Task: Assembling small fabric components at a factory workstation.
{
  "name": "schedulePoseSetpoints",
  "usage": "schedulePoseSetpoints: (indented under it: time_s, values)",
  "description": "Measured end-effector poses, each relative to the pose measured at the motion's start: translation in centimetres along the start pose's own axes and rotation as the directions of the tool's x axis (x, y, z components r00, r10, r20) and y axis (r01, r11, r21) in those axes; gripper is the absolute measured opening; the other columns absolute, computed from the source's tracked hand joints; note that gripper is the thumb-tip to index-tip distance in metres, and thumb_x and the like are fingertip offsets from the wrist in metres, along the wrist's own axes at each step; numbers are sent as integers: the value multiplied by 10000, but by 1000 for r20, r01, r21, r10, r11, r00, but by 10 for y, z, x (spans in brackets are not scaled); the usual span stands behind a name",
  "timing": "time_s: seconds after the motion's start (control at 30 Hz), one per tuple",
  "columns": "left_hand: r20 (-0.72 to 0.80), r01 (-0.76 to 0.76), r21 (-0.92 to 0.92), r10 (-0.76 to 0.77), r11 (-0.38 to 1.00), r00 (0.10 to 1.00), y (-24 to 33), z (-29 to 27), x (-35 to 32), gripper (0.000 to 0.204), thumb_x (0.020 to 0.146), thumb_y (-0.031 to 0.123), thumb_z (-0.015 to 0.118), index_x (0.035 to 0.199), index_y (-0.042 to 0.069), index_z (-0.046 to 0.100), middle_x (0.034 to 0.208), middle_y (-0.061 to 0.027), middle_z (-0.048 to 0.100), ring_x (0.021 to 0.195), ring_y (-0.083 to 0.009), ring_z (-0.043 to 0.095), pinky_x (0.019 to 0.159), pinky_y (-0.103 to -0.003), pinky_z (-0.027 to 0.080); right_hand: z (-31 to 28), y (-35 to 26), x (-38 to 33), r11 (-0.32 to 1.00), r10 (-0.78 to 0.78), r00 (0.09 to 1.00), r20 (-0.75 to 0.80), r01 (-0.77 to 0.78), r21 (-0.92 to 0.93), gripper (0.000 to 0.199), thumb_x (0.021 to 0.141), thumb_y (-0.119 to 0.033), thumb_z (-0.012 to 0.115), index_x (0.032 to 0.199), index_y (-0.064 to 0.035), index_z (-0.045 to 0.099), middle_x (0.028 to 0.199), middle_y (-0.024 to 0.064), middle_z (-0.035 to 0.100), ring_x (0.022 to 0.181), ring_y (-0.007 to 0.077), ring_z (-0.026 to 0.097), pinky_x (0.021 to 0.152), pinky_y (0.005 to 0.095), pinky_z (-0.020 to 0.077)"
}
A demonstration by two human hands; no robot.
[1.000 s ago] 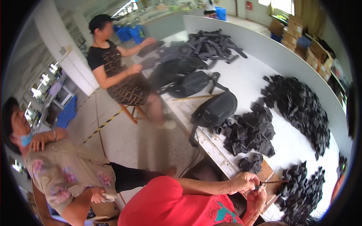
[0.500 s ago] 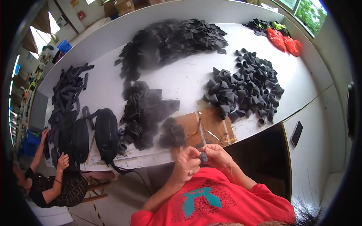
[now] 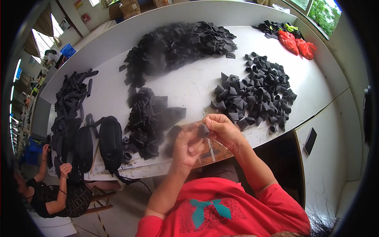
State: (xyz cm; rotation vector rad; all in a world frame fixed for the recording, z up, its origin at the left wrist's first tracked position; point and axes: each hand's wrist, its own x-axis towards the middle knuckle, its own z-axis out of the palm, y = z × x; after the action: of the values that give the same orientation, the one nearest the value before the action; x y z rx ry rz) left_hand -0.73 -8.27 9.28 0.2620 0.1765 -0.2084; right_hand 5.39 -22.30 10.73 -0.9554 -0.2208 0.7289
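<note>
My left hand point(image 3: 187, 148) and my right hand point(image 3: 224, 129) meet over the near edge of the table. Between their fingertips is a small black curled piece point(image 3: 203, 131), gripped from both sides; it looks like stiff cloth or foam. Under the hands lies a brown board point(image 3: 217, 153) with clear tape across it, partly hidden. Beyond my right hand spreads a heap of black cone-like curled pieces point(image 3: 258, 93). A pile of flat black pieces point(image 3: 146, 118) lies left of my hands, with a smaller dark stack partly behind the left one.
A large heap of flat black pieces point(image 3: 185, 43) covers the table's far side. Black rolled strips point(image 3: 71, 93) and black padded pouches point(image 3: 111, 138) lie at left, where a co-worker point(image 3: 51, 193) sits. Red plastic bags point(image 3: 296, 44) rest far right. A dark phone-like slab point(image 3: 310, 141) lies right.
Both hands have moved forward from near my shirt to above the board, carrying the small black piece along. The co-worker's hands have barely shifted.
</note>
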Motion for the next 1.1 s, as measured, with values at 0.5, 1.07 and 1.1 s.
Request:
schedulePoseSetpoints:
  time_s: [0.5, 1.07, 1.1]
  values:
    - [-42, -82, 278, 97, 957, 994, 3, -3, 3, 159, 761, -3, 530, 900, 72, 539, 721, -38, 544, 395, -48, 343, 344, -166, 282, -15, 7, 8, 981, -33, 989, 141, 60, -185, 263, 854, -287, 547, 722, -61, 522, 592, -74, 395, 534, 24, 337, 479, 183, 275]
    - [561, -555, 820, 397, -143, 726, 2, 24, 4, 81, 789, 1, 562, 865, -12, 587, 855, -55, 594, 768, -146, 541, 710, -259, 430, 2, -3, -16, 468, -572, 811, 124, 447, -763, 281, 766, -248, 633, 885, 0, 577, 743, 75, 507, 663, 154, 516, 583, 276, 423]
    - [454, -556, 828, 499, 69, 738, -1, 20, 3, 65, 797, 12, 559, 853, -6, 585, 852, -55, 593, 755, -148, 540, 701, -259, 429, 5, -1, -17, 359, -597, 784, 170, 451, -817, 313, 688, -251, 690, 880, -27, 586, 774, 83, 516, 645, 199, 537, 568, 295, 448]
